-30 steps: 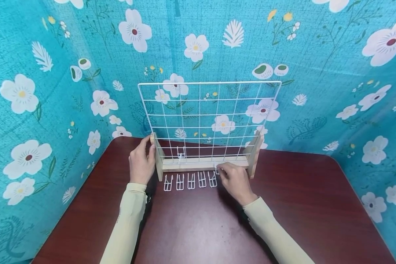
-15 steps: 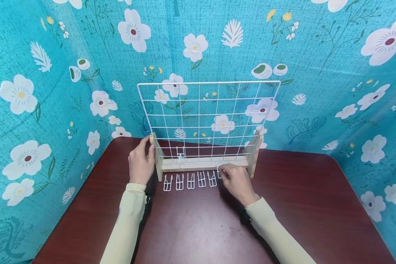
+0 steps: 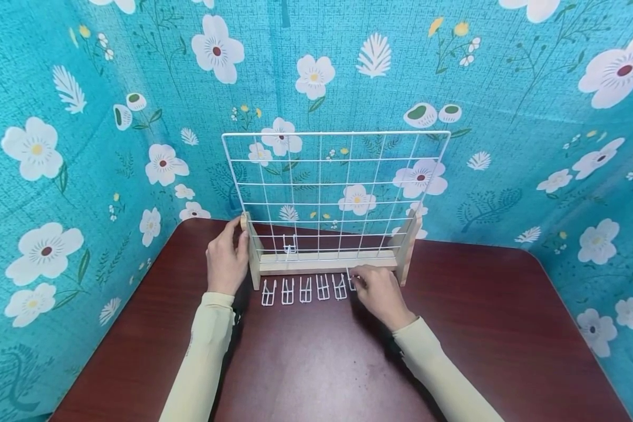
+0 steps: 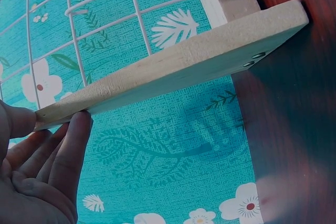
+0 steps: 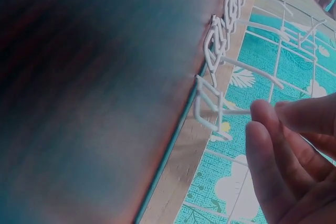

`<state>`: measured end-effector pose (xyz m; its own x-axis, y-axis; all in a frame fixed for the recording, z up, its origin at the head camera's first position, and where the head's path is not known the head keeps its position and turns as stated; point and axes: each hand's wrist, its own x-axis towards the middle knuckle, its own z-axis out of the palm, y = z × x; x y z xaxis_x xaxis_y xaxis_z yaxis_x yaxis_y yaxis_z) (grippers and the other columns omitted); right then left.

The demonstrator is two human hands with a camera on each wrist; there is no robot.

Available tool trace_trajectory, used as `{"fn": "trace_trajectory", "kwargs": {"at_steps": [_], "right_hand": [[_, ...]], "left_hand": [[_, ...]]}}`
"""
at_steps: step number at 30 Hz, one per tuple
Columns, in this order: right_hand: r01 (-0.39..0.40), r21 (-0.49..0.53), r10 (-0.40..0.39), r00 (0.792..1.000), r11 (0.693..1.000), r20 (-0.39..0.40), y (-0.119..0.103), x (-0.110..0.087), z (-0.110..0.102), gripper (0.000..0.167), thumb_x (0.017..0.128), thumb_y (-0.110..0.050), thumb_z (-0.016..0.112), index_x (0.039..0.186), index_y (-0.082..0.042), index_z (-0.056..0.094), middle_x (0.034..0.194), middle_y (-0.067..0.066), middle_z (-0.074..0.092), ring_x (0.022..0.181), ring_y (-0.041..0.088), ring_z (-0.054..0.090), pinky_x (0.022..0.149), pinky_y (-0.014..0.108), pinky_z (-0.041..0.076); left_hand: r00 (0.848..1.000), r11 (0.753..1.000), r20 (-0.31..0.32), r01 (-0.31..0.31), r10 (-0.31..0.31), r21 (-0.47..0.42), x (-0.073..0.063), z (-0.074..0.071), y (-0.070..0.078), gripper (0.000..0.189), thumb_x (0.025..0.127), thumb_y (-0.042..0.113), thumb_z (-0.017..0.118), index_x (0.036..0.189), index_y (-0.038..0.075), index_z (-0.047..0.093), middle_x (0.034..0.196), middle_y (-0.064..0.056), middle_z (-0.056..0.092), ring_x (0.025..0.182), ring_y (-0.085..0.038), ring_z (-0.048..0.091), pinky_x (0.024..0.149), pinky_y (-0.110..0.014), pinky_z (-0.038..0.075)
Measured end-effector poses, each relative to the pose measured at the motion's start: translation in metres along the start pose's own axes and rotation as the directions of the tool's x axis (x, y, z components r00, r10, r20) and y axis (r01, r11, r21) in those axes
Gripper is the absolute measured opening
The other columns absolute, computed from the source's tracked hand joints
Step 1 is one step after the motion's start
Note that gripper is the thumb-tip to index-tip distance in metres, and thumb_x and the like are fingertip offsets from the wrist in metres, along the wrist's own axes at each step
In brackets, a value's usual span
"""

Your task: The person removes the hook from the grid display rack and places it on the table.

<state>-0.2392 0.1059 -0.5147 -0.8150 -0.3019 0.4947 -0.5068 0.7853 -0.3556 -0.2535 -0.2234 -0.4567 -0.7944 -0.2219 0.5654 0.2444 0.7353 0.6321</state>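
In the head view a white wire grid rack (image 3: 319, 183) stands upright in a wooden base. My left hand (image 3: 227, 261) pinches the top of its left wooden side piece (image 4: 173, 64) between thumb and fingers. My right hand (image 3: 378, 293) pinches the prong of a white wire hook (image 5: 207, 103) at the right end of a row, partly hidden by the fingers in the head view. Several like hooks, among them a middle hook (image 3: 306, 289), lie side by side before the base. Another hook (image 3: 290, 244) hangs on the grid's lower left.
The wooden crossbar (image 3: 327, 262) of the base runs just behind the row of hooks. A dark red-brown table (image 3: 316, 363) spreads in front, with rounded far corners. Teal flowered cloth (image 3: 316, 35) encloses the back and sides.
My right hand has brought the hook down from in front of the crossbar to the right end of the row. The left hand keeps its hold on the side piece.
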Motion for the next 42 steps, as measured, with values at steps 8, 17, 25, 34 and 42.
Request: {"fn": "trace_trajectory", "kwargs": {"at_steps": [8, 17, 25, 34, 42], "right_hand": [[0.001, -0.014, -0.001, 0.999, 1.0, 0.033, -0.0001, 0.0012, -0.0015, 0.013, 0.084, 0.001, 0.079, 0.089, -0.011, 0.08, 0.08, 0.003, 0.078, 0.063, 0.01, 0.058, 0.063, 0.036, 0.056], [-0.008, 0.003, 0.008, 0.998, 1.0, 0.063, 0.0031, 0.0014, -0.0031, 0.015, 0.084, 0.002, 0.077, 0.092, -0.01, 0.082, 0.086, 0.005, 0.081, 0.07, 0.013, 0.067, 0.068, 0.038, 0.06], [-0.015, 0.046, 0.013, 0.998, 0.999, 0.057, 0.0078, 0.0028, -0.002, 0.014, 0.083, 0.001, 0.078, 0.094, -0.007, 0.081, 0.086, 0.008, 0.081, 0.074, 0.015, 0.073, 0.068, 0.038, 0.061], [-0.08, 0.068, 0.074, 0.993, 0.995, 0.09, 0.0075, 0.0059, -0.0036, 0.013, 0.086, 0.001, 0.076, 0.095, -0.005, 0.081, 0.086, 0.009, 0.081, 0.07, 0.012, 0.068, 0.064, 0.035, 0.058], [-0.093, 0.085, 0.085, 0.992, 0.992, 0.095, 0.0081, 0.0068, -0.0028, 0.012, 0.085, 0.002, 0.077, 0.095, -0.004, 0.081, 0.085, 0.009, 0.08, 0.066, 0.01, 0.061, 0.062, 0.031, 0.053]], "left_hand": [[1.0, 1.0, 0.008, 0.009, -0.009, -0.002, -0.0003, -0.0005, 0.0002, 0.038, 0.104, 0.018, 0.064, 0.141, 0.009, 0.064, 0.133, -0.019, 0.072, 0.104, -0.04, 0.075, 0.088, -0.056, 0.061], [1.0, 1.0, 0.002, -0.005, 0.005, 0.001, -0.0007, 0.0, -0.0005, 0.037, 0.104, 0.017, 0.064, 0.14, 0.008, 0.064, 0.132, -0.02, 0.072, 0.102, -0.04, 0.075, 0.085, -0.056, 0.061], [1.0, 1.0, 0.003, 0.001, -0.001, 0.007, 0.0, 0.0006, -0.0019, 0.037, 0.104, 0.018, 0.064, 0.14, 0.008, 0.064, 0.133, -0.02, 0.072, 0.103, -0.04, 0.075, 0.086, -0.056, 0.061], [1.0, 1.0, 0.005, -0.001, 0.001, 0.0, 0.0001, 0.0003, -0.0018, 0.037, 0.104, 0.017, 0.065, 0.14, 0.008, 0.064, 0.132, -0.02, 0.073, 0.104, -0.04, 0.075, 0.086, -0.055, 0.062], [1.0, 1.0, -0.001, -0.006, 0.006, 0.005, 0.0004, 0.0013, -0.0022, 0.037, 0.104, 0.018, 0.064, 0.14, 0.008, 0.064, 0.132, -0.02, 0.072, 0.102, -0.039, 0.076, 0.084, -0.055, 0.062]]}}
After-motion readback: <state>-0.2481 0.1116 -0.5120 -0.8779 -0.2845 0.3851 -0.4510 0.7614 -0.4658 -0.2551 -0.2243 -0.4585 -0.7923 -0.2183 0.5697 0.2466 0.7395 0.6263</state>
